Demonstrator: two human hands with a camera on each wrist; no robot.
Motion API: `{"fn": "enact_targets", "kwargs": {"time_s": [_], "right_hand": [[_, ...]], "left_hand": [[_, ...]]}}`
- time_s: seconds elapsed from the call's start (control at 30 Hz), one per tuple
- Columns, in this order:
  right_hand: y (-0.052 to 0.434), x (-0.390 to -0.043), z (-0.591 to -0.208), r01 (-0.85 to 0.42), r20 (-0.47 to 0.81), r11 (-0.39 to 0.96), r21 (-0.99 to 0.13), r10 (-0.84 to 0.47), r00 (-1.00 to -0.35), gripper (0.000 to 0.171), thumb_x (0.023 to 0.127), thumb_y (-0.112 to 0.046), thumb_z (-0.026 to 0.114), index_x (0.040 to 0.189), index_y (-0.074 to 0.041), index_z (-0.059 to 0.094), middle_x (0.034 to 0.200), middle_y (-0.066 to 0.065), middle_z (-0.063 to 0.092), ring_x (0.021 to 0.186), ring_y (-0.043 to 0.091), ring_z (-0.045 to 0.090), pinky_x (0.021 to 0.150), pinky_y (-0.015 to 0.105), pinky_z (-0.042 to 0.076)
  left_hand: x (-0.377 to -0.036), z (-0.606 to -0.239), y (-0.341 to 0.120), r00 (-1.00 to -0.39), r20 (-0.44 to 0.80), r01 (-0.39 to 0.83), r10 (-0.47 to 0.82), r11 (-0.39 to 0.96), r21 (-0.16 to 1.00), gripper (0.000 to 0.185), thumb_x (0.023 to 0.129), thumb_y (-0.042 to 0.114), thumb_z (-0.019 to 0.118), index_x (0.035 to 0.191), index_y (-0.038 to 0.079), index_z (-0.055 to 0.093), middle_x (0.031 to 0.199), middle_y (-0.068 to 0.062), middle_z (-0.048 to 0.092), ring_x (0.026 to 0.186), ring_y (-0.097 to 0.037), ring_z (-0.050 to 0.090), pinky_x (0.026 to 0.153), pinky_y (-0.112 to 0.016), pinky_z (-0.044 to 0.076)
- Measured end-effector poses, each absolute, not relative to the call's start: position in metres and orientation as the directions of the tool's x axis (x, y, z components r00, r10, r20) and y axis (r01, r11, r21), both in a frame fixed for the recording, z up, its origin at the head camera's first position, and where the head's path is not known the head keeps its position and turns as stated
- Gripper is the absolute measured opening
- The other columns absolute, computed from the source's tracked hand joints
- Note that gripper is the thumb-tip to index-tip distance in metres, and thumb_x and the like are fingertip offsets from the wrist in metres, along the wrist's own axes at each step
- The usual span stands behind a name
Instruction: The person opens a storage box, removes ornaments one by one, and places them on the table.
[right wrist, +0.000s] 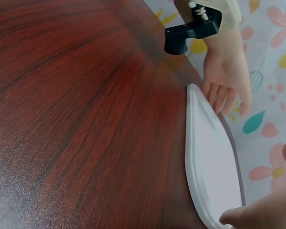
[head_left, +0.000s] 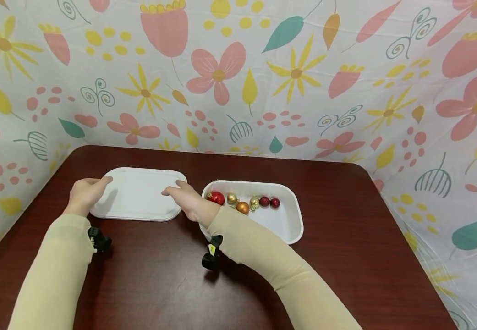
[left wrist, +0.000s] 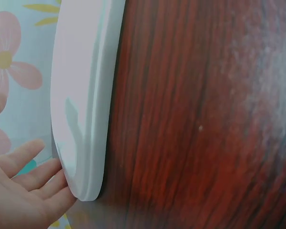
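A white rounded lid [head_left: 139, 195] lies on the table's left side. At its left end is my left hand [head_left: 82, 196], whose fingertips touch the lid's edge in the left wrist view while the thumb stands apart. My right hand [head_left: 189, 200] reaches across to the lid's right end. Its thumb [right wrist: 236, 217] overlaps the lid's rim in the right wrist view; the other fingers are mostly out of sight there. Just right of that hand stands a white tray [head_left: 293, 220], partly covered by the right wrist and sleeve.
Inside the tray sit several small baubles: a red one [head_left: 216, 197], an orange one [head_left: 243, 208], gold ones and dark red ones. The dark brown table [head_left: 147, 275] has a flower-printed cloth [head_left: 238, 91] hanging behind it and along its sides.
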State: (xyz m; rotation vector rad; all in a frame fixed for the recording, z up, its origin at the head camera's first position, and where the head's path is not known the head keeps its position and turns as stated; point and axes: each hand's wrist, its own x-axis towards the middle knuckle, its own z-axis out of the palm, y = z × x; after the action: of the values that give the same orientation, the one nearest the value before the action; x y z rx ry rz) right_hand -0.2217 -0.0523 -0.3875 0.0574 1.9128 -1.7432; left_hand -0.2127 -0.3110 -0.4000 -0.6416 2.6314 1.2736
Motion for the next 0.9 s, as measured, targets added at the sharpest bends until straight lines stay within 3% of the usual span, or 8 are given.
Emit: {"fn": "enact_targets", "kwargs": {"time_s": [0.3, 0.53, 0.9], "right_hand": [[-0.036, -0.22, -0.378, 0.371, -0.363, 0.068, -0.926, -0.425, -0.829, 0.053, 0.091, -0.015, 0.053, 0.142, -0.004, 0.041, 0.147, 0.009, 0.04, 0.142, 0.025, 0.026, 0.117, 0.046, 0.024], [-0.011, -0.217, -0.373, 0.27, -0.311, 0.155, -0.95, -0.443, -0.841, 0.042, 0.092, -0.017, 0.057, 0.132, -0.006, 0.054, 0.139, 0.012, 0.049, 0.129, 0.021, 0.047, 0.111, 0.042, 0.037], [0.031, -0.212, -0.358, 0.094, -0.211, 0.255, -0.962, -0.481, -0.851, 0.033, 0.093, -0.017, 0.055, 0.123, -0.004, 0.06, 0.125, 0.015, 0.062, 0.113, 0.025, 0.062, 0.096, 0.034, 0.051]], "left_hand": [[-0.21, -0.401, -0.299, -0.928, -0.181, -0.359, -0.327, 0.645, 0.675, 0.076, 0.095, 0.051, 0.036, 0.141, -0.009, 0.033, 0.142, -0.034, 0.033, 0.131, -0.049, 0.03, 0.105, -0.058, 0.033], [-0.208, -0.398, -0.272, -0.955, -0.081, -0.254, -0.285, 0.651, 0.715, 0.069, 0.095, 0.046, 0.042, 0.142, -0.004, 0.036, 0.144, -0.032, 0.033, 0.132, -0.048, 0.031, 0.105, -0.06, 0.033], [-0.202, -0.392, -0.218, -0.984, 0.061, -0.062, -0.169, 0.64, 0.766, 0.06, 0.096, 0.04, 0.046, 0.138, -0.002, 0.043, 0.141, -0.027, 0.041, 0.129, -0.044, 0.039, 0.101, -0.056, 0.039]]}}
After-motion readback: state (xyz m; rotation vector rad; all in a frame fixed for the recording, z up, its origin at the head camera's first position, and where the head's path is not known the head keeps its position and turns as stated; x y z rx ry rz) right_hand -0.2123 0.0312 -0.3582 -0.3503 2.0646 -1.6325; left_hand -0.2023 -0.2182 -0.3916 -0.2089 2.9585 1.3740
